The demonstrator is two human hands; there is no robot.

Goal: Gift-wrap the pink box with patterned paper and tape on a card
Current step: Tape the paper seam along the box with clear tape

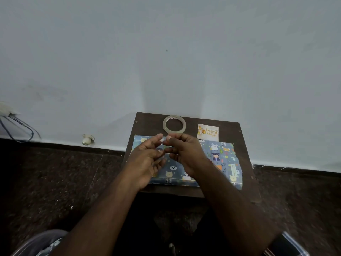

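Glossy paper wrap (219, 154), wooden table (238, 133)

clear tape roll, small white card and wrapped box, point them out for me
clear tape roll (164, 124): head view, left side of the ring.
small white square card (208, 131): head view, middle of its printed face.
box wrapped in blue animal-print paper (219, 154): head view, right part of its top.
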